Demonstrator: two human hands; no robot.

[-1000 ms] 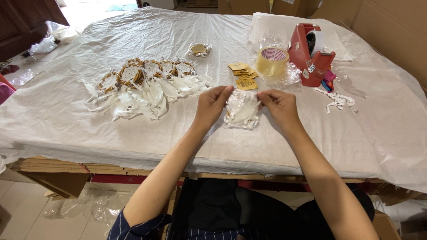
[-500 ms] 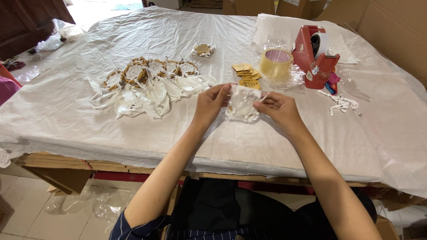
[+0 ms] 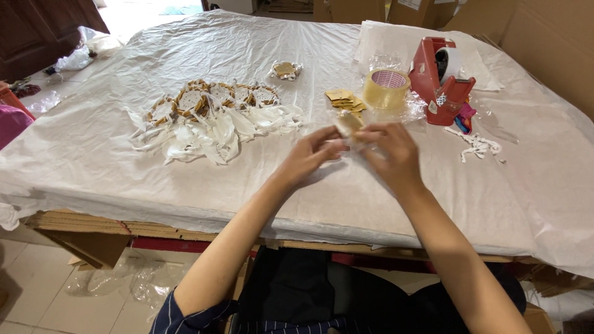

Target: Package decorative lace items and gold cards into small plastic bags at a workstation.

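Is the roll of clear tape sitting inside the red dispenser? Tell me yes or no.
No, the roll of clear tape lies flat on the white sheet, left of the red dispenser.

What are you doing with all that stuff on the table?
A person's left hand and right hand hold a small tan card piece in clear wrap above the white-covered table. A row of feathered ornaments lies to the left; a tape roll and a red tape dispenser sit behind.
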